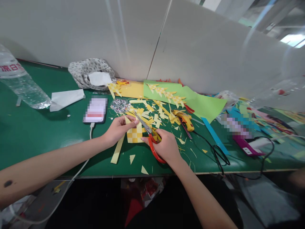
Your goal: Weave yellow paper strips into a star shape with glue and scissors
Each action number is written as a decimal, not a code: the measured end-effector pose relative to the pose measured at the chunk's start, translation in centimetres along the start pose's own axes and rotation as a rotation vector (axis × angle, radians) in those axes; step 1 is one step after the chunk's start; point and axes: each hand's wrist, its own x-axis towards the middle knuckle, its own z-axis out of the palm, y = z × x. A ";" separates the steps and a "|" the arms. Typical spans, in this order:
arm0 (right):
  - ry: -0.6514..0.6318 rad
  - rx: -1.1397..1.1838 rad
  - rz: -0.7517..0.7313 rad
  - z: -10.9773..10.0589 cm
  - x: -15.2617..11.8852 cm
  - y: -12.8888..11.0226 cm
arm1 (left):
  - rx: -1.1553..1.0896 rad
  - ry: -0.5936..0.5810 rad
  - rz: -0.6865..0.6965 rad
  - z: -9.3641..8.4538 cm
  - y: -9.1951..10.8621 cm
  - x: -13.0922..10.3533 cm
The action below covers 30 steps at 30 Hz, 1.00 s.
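My left hand [120, 128] is closed on a woven paper piece [135, 136] in a yellow and cream check, its loose strips sticking out past the fingers. A pair of scissors [149, 133] with red-orange handles is gripped in my right hand [166, 146]. The metal blades point up and left, across the woven piece near my left fingertips. One long pale strip [118, 151] hangs down below my left hand. Yellow paper scraps [156, 117] lie heaped just beyond both hands. Whether the blades touch the paper, I cannot tell.
A yellow glue gun [187, 121] with a black cord lies right of the scraps. Finished woven pieces [166, 94] rest on green paper [202, 103] behind. To the left are a charging phone [95, 109], a water bottle [21, 82] and a patterned cloth [82, 71].
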 end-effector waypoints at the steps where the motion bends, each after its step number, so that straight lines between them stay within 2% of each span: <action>1: 0.001 0.000 -0.002 0.0 0.0 0.0 | -0.002 -0.001 0.001 0.0 0.0 0.0; 5: -0.021 0.004 0.010 -0.1 0.0 0.0 | 0.014 -0.020 0.022 0.0 0.0 0.0; 10: -0.030 -0.016 0.008 -0.3 -0.1 -0.1 | 0.177 -0.048 0.107 0.0 -0.1 -0.2; 14: -0.025 -0.027 0.006 -0.4 -0.1 -0.1 | 0.239 -0.063 0.125 0.1 -0.1 -0.2; 23: 0.016 -0.024 0.030 -0.4 -0.1 -0.1 | 0.273 -0.051 0.103 0.0 -0.3 -0.3; 27: 0.073 -0.034 0.076 -0.4 0.0 0.1 | 0.216 -0.035 0.070 0.0 -0.2 -0.2; 30: 0.103 -0.094 0.036 -0.1 0.0 0.4 | 0.143 -0.023 0.040 0.1 -0.2 -0.1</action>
